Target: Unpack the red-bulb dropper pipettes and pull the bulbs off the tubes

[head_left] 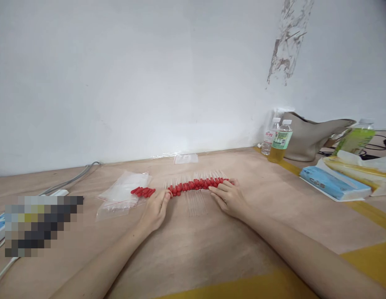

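Left hand: frame centre, fingers loosely curled, thumb touching the row's left end.
Right hand: open flat on the row's right end.
Red-capped droppers: one row on tabletop.
Plastic bags: left, beyond.

Droppers: clear plastic stems, glossy red rubber bulbs. Bags: clear glossy plastic film. Counter: matt, smooth wood.

left hand | right hand | flanking red-bulbed droppers, probably touching | table
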A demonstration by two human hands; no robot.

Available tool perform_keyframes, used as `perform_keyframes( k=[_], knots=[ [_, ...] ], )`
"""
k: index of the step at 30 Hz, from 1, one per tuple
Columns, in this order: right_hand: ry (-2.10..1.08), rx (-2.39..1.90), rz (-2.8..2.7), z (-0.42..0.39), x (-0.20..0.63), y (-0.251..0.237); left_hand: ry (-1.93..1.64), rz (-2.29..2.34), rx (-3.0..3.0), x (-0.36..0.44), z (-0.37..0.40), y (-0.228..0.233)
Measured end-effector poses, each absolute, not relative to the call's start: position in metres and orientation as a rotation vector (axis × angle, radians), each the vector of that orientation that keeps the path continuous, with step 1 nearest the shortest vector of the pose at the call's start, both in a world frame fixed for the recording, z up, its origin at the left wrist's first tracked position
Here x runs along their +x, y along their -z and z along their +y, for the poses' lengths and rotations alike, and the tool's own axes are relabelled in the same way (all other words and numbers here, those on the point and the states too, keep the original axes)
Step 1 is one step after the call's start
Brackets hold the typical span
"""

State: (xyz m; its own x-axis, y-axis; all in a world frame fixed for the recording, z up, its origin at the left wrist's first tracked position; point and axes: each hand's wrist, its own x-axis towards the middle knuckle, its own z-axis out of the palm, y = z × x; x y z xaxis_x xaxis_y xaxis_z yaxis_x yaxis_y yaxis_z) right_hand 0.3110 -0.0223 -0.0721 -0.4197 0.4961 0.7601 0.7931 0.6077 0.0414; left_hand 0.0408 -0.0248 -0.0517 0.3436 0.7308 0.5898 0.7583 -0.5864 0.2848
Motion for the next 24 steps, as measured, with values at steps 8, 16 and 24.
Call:
perform_keyframes(
  k=[8, 16, 24],
  knots=[
    [0.345, -1.251, -2.098, -0.02, 0.302, 0.08, 1.22, -2.041, -2.16, -0.024, 0.029, 0.006],
    [0.343, -1.205, -2.129, -0.024, 0.291, 0.083, 1.077, -2.274, -1.997, -0.07, 0.048, 0.017],
    [0.319, -1.189, -2.167, -0.031, 0.286, 0.081, 0.847, -2.355, -2.032, -0.072, 0.053, 0.035]
  ],
)
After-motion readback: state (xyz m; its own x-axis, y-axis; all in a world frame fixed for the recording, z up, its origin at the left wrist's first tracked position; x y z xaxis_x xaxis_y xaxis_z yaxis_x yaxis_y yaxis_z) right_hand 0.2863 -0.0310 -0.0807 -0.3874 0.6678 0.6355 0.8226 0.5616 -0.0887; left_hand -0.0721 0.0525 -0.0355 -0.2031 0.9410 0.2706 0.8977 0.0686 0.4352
